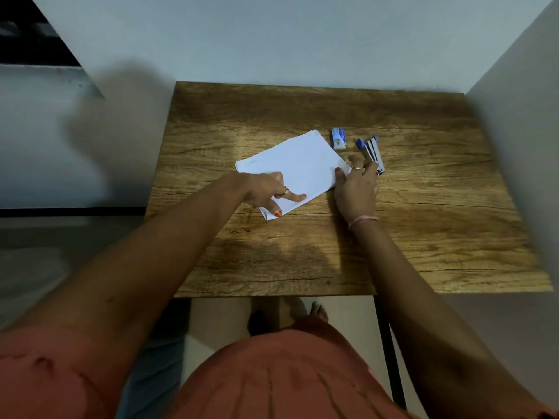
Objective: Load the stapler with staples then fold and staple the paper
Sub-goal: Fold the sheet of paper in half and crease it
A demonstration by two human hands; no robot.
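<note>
A folded white paper [298,167] lies tilted on the wooden table [423,231]. My left hand [266,190] presses its near left corner with spread fingers. My right hand [357,189] rests at the paper's right corner, thumb on the sheet, while its fingertips touch the near end of the blue and silver stapler [371,151], which lies flat on the table just right of the paper. A small blue and white staple box [338,138] stands beyond the paper's far right corner, left of the stapler.
The table stands against a pale wall at the back and another on the right. Its front edge is near my body, with bare feet on the floor below. Bare wood extends right of the stapler and in front of the paper.
</note>
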